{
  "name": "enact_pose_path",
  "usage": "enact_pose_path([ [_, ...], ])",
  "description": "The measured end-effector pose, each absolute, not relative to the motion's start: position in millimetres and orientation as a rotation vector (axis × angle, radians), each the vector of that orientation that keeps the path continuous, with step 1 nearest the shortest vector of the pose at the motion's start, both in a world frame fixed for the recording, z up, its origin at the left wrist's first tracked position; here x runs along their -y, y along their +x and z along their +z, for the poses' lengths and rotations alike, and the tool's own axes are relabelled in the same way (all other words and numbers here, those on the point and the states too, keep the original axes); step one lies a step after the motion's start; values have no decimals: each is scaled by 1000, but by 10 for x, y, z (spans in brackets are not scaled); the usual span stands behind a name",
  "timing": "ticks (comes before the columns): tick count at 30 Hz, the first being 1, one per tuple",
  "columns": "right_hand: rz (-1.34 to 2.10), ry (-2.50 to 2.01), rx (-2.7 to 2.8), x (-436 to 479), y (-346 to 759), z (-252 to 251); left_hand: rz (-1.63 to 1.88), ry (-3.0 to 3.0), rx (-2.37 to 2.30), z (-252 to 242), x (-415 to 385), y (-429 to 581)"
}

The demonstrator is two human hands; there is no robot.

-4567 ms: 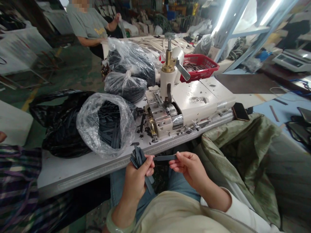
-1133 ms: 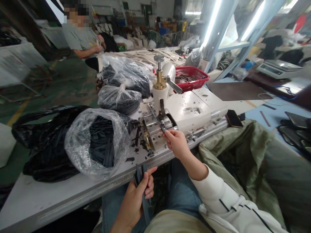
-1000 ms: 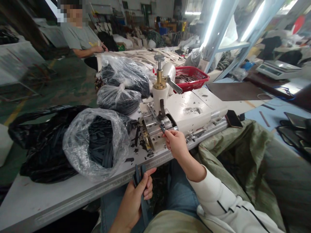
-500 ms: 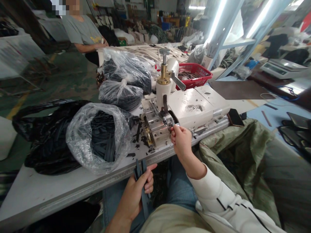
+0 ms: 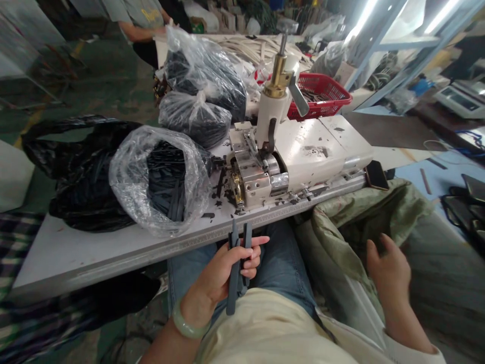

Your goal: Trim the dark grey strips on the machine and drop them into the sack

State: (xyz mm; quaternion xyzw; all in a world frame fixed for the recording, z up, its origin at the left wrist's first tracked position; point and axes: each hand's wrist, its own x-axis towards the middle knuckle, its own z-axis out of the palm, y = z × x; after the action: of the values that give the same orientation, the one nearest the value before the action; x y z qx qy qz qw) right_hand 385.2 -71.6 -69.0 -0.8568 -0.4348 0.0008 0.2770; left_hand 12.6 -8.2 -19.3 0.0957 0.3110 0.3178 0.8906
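Note:
My left hand is closed on a small bundle of dark grey strips over my lap, below the table's front edge. My right hand hangs over the mouth of a green sack at my right, fingers loosely spread, nothing visible in it. A white machine with a metal head and brass knob stands on the table ahead. A clear bag full of dark strips lies open left of the machine.
A black bag and two tied clear bags lie on the white table. A red basket sits behind the machine, a phone at its right. Another person sits far back.
My right hand has left the machine head and swung down right over the green sack, no strip in it now. My left hand holds fewer strips, raised slightly.

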Motion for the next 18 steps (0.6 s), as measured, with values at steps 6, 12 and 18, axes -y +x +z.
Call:
enact_pose_path([
  [6, 1053, -1250, 1600, 191, 2277, -308, 530, 210, -690, -140, 213, 210],
  [12, 985, -1087, 1736, 121, 1752, -266, 603, 178, -777, -129, 363, 53],
  [18, 1299, -1054, 1597, 171, 1780, -296, 615, 154, -760, -136, 341, 54],
])
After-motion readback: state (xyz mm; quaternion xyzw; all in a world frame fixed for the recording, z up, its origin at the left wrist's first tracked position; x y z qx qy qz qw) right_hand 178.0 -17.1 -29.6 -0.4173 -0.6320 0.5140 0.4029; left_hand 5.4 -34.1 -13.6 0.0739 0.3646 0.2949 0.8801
